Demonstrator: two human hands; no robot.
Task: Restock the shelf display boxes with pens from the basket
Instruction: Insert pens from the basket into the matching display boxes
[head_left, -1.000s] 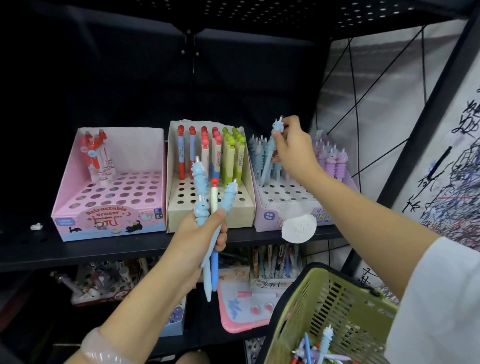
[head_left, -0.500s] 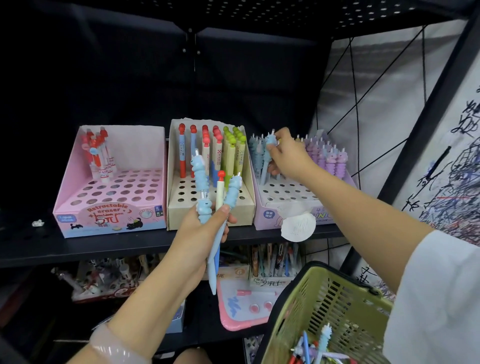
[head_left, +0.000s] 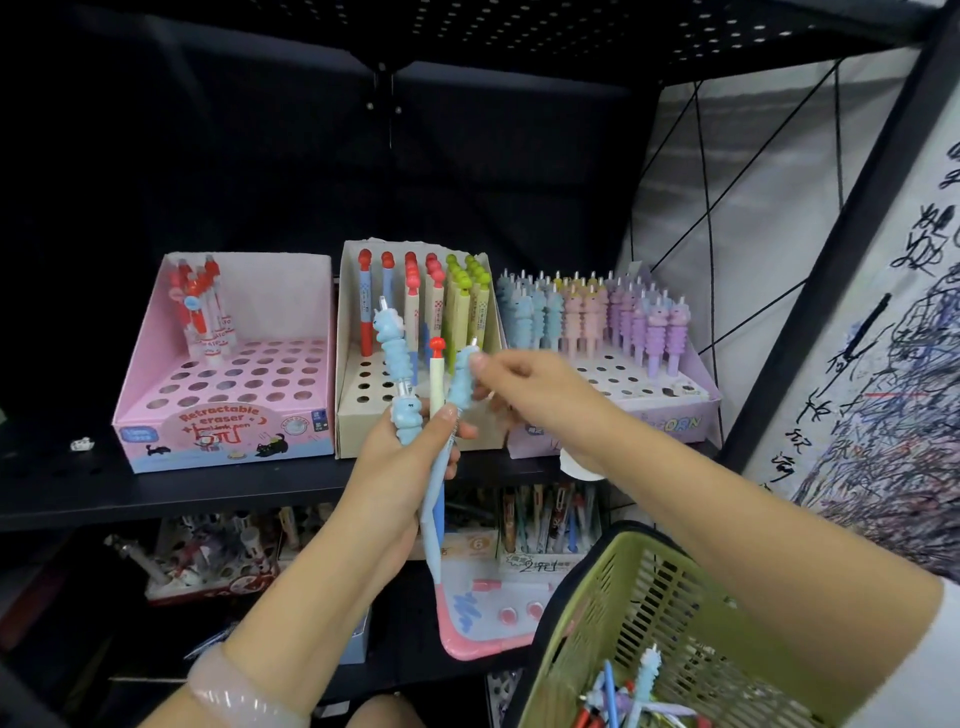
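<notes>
My left hand (head_left: 395, 467) grips a bunch of pens upright in front of the shelf: blue unicorn pens (head_left: 394, 338) and one cream pen with a red top (head_left: 436, 374). My right hand (head_left: 535, 395) reaches in from the right, its thumb and fingertips pinching the top of the rightmost blue pen (head_left: 460, 387) in that bunch. Behind stand three display boxes: a pink eraser-pen box (head_left: 223, 431) mostly unfilled, a cream box (head_left: 363, 415) with red and green pens, and a lilac unicorn box (head_left: 675, 421) with blue, pink and purple pens. The green basket (head_left: 649, 587) at the lower right holds several more pens (head_left: 647, 675).
The boxes stand on a black shelf (head_left: 208, 488) with a perforated black shelf close above. The lower shelf carries more stationery and a pink-rimmed board (head_left: 483, 613). A scribbled test sheet (head_left: 883, 389) covers the black upright at the right. A white tag (head_left: 576, 467) hangs at the shelf edge.
My right hand let go of a blue pen in the lilac box and came back left to the bunch. My left hand stayed roughly in place with the pens.
</notes>
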